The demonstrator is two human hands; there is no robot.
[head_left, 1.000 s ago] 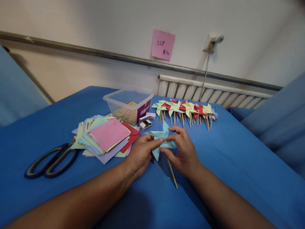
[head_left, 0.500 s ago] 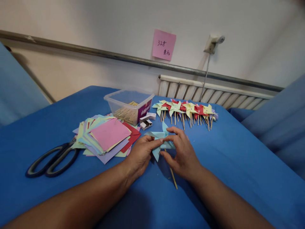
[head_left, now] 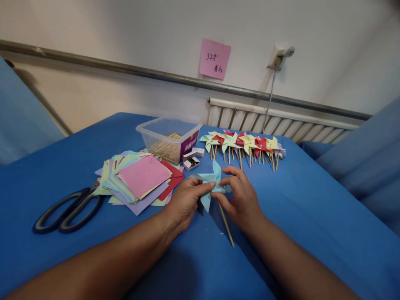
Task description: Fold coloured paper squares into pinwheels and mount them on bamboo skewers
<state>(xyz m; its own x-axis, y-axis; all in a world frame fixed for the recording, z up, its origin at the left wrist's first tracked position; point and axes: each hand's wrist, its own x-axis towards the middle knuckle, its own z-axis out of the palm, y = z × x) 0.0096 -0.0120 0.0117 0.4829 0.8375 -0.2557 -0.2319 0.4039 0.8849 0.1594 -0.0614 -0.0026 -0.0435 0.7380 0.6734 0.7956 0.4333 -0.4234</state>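
Observation:
Both hands meet over a light blue paper pinwheel (head_left: 212, 180) at the middle of the blue cloth. My left hand (head_left: 185, 203) pinches the pinwheel's left side with thumb and fingers. My right hand (head_left: 242, 201) grips its centre from the right, fingers curled. The pinwheel's thin wooden stick (head_left: 226, 224) slants down toward me between the two wrists. Part of the paper is hidden behind my fingers.
A fanned pile of coloured paper squares (head_left: 140, 179) lies left, with black scissors (head_left: 67, 209) beyond it. A clear plastic box of sticks (head_left: 168, 138), a small white box (head_left: 191, 162) and a row of finished pinwheels (head_left: 243, 143) stand behind. A radiator (head_left: 281, 121) runs along the wall.
My right hand has shifted slightly on the pinwheel and the stick's angle changed a little. The left hand has stayed in place.

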